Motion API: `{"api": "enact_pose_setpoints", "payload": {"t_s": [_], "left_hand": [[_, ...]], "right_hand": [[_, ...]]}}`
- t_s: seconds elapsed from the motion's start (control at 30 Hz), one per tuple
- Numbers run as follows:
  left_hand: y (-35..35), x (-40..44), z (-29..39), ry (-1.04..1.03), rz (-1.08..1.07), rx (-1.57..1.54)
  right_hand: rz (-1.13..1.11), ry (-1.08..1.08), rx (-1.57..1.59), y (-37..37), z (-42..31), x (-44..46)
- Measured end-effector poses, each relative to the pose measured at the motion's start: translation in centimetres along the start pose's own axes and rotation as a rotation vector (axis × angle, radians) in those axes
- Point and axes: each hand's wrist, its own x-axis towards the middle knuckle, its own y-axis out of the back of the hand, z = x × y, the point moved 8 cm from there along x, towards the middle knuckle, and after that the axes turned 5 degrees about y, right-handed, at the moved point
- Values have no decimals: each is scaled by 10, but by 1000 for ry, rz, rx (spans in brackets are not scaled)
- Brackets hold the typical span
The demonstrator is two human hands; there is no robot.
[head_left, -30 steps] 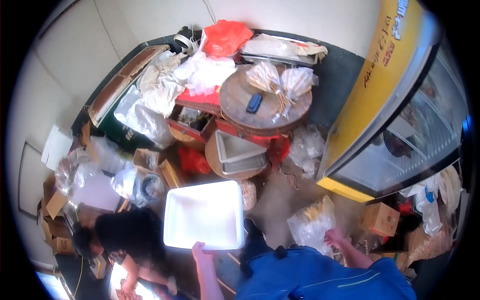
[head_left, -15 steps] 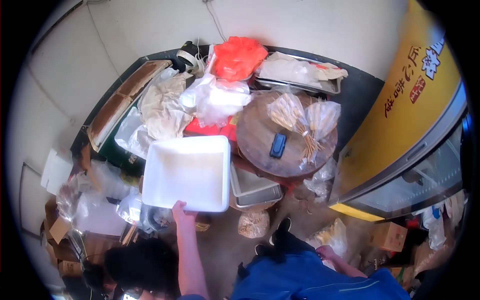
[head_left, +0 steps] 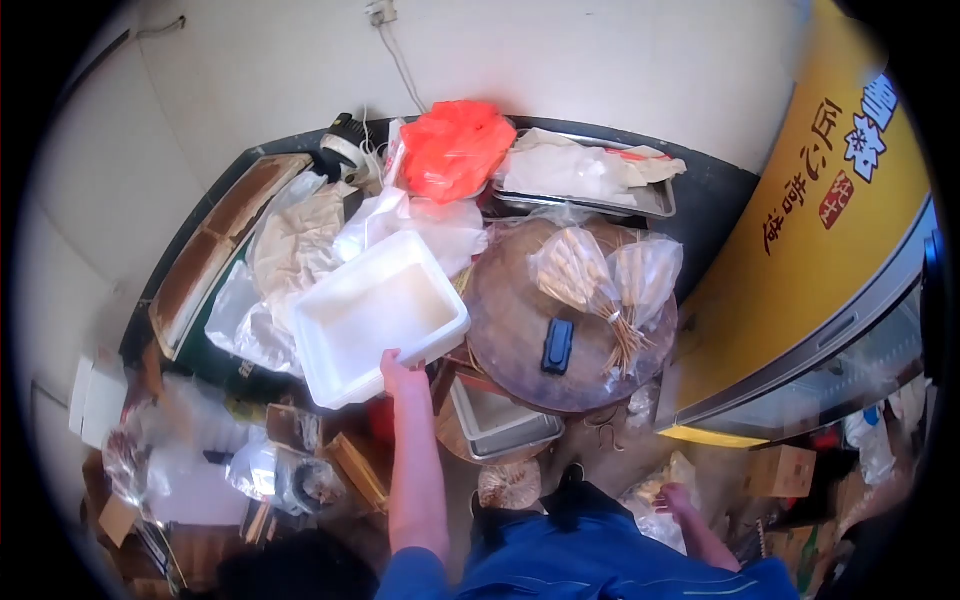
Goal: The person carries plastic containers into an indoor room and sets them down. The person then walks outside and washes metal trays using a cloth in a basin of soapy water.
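A white plastic tub (head_left: 375, 315) is tilted in front of the cluttered counter, and my left hand (head_left: 402, 374) grips its near rim. My right hand (head_left: 676, 497) is low at the right, beside a clear plastic bag (head_left: 655, 522) with pale contents; its fingers are small in view, and whether they hold the bag is unclear. Right of the tub, a round wooden board (head_left: 505, 345) bears a dark blue device (head_left: 557, 346) and bundles of skewered sticks in clear bags (head_left: 572, 268).
A red plastic bag (head_left: 457, 148) and a metal tray (head_left: 655, 200) stand at the back. The yellow fridge (head_left: 800, 240) is at the right. Grey trays (head_left: 505, 430) sit below the board. Boxes and bags fill the lower left, near a co-worker's dark top (head_left: 295, 568).
My left hand has carried the tub up over the counter's front and turned it. The view has moved closer to the counter, and the co-worker has mostly dropped out of the picture.
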Motion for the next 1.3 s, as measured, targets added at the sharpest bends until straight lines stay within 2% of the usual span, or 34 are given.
{"api": "enact_pose_setpoints", "payload": {"t_s": [0.1,0.13,0.17,0.27,0.33,0.37,0.43,0.47,0.53,0.6,0.63,0.67,0.7,0.73,0.77,0.8,0.83,0.9,0.97,1.0,1.07,1.1,1.13,1.2,1.3], "left_hand": [[-15,14,-10,11,-2,-2],[-21,27,-14,39,-60,41],[-21,39,-19,50,-63,56],[-63,43,-45,194,-187,29],[-87,49,-75,400,-180,78],[-105,50,-84,418,-192,91],[-128,42,-114,661,-208,-5],[-130,45,-117,676,-209,12],[-157,41,-140,901,-594,79],[-157,46,-147,878,-622,207],[-148,43,-152,831,-647,318],[-135,21,-139,702,-701,532],[-115,10,-134,696,-785,616],[-92,1,-124,669,-812,676],[-64,-8,-113,641,-837,737],[-30,-11,-101,564,-824,842],[0,-14,-86,477,-825,934],[79,10,-56,228,-675,1254],[155,28,-20,151,-515,1355],[190,31,-8,247,-447,1343],[254,34,14,409,-326,1382],[284,37,23,479,-273,1436],[308,43,32,482,-269,1449],[363,51,53,620,-142,1666],[398,39,80,584,-131,1856]], "right_hand": [[75,6,99,-15,26,-21],[46,-55,204,-26,50,-26],[65,-167,198,-39,79,-31],[-1,-257,61,-93,112,-78],[-19,-229,85,-123,131,-105],[-1,-229,104,-135,145,-115],[52,-223,210,-158,176,-140],[31,-220,245,-168,191,-150],[107,-236,207,-180,204,-180],[194,-275,179,-183,226,-206],[145,-203,111,-181,234,-210],[92,-144,47,-187,255,-220],[110,-212,273,-194,274,-232],[225,-235,365,-202,218,-268],[244,-271,299,-202,243,-268],[234,-297,372,-210,221,-282],[236,-296,363,-212,233,-282],[225,-289,336,-217,233,-287],[246,-324,329,-224,211,-292],[276,-358,334,-223,211,-294],[215,-244,479,-221,231,-281],[218,-257,487,-219,230,-283],[249,-262,446,-215,215,-285],[281,-275,415,-205,217,-288],[284,-209,452,-189,241,-288]]}}
